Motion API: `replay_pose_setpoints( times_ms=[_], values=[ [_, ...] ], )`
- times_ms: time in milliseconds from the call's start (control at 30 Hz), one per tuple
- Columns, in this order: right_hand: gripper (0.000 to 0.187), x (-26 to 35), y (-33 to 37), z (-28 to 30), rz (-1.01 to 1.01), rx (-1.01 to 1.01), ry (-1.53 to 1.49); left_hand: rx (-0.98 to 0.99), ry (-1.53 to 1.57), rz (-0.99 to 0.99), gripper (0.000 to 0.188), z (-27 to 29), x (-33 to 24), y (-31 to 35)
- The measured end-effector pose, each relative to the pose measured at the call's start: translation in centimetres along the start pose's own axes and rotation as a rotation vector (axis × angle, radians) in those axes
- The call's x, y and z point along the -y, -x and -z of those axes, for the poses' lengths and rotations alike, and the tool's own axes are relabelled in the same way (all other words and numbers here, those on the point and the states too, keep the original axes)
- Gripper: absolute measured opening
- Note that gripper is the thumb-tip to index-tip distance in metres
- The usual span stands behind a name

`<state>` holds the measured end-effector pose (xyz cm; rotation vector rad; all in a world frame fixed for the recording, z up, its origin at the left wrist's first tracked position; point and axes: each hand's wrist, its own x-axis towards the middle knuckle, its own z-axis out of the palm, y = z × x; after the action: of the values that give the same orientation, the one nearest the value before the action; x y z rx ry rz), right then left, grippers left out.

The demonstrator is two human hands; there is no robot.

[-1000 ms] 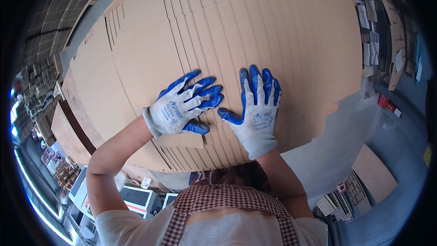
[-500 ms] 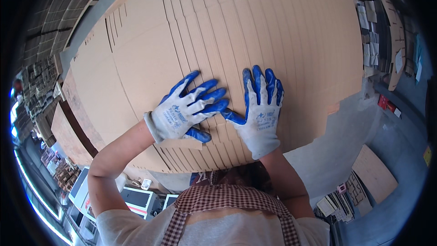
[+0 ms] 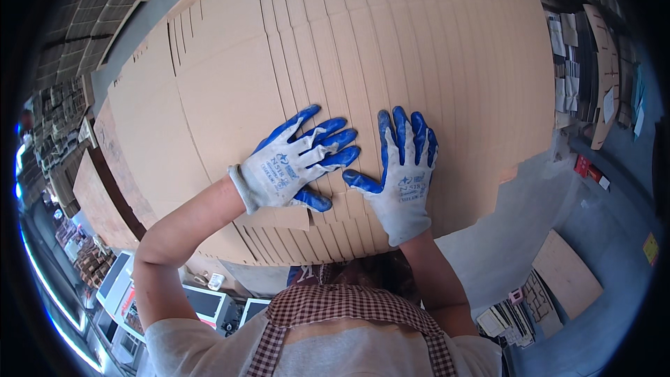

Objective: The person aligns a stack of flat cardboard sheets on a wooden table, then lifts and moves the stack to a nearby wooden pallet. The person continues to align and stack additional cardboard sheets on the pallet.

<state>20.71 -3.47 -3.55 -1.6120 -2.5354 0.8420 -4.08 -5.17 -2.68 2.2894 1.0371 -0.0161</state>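
Overlapping brown cardboard sheets (image 3: 230,91) fan out in front of me, their edges making a row of close, near-parallel lines. My left hand (image 3: 296,160), in a white work glove with blue-coated fingers, rests on the sheets with fingers spread and thumb toward me. To its right my right hand (image 3: 401,167), in a matching glove, lies flat with its fingers pointing away and its thumb toward the left hand. Neither hand grips anything. Slotted flaps (image 3: 307,241) of the sheets show along the near edge, close to my apron.
Stacks of flattened cardboard (image 3: 84,28) stand at the far left, and more bundles (image 3: 576,56) at the right. Near my left elbow is a white and grey machine (image 3: 209,304). A board (image 3: 567,272) and several papers (image 3: 509,318) are on the lower right.
My left hand has slid slightly right across the sheets. The right hand has shifted only a little, and the overlapping sheet edges at left have moved slightly rightward.
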Motion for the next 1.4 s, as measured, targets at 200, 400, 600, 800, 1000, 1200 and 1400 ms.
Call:
replay_pose_setpoints(
  times_ms=[200, 400, 600, 800, 1000, 1200, 1400],
  values=[
    [0.107, 0.5, 0.0, 0.4, 0.0, 0.008, 0.054, -0.087, -0.047, -0.077, 0.1, 0.3, 0.4, 0.8],
    [0.102, 3.5, -0.2, 0.4, 0.062, 0.002, -0.034, -0.129, -0.06, 0.027, 0.097, 1.1, 0.3, 2.8],
    [0.104, 3.7, -0.5, -1.1, 0.068, 0.015, 0.045, -0.078, -0.035, 0.046, 0.099, 0.6, 0.8, 3.4],
    [0.106, 3.5, -0.4, -1.2, 0.064, 0.015, 0.042, -0.066, -0.027, 0.046, 0.098, 0.6, 0.9, 3.9],
    [0.105, 3.5, -0.5, -1.1, 0.062, -0.005, 0.003, -0.056, -0.031, 0.053, 0.099, 0.2, 1.2, 4.2],
    [0.106, 5.5, -0.9, -1.7, 0.127, -0.055, 0.046, -0.129, -0.053, 0.086, 0.099, 0.1, 1.3, 4.5],
    [0.108, 5.0, -0.8, -2.3, 0.111, -0.001, 0.008, -0.329, -0.256, 0.422, 0.095, -0.1, 1.6, 5.7]
  ],
)
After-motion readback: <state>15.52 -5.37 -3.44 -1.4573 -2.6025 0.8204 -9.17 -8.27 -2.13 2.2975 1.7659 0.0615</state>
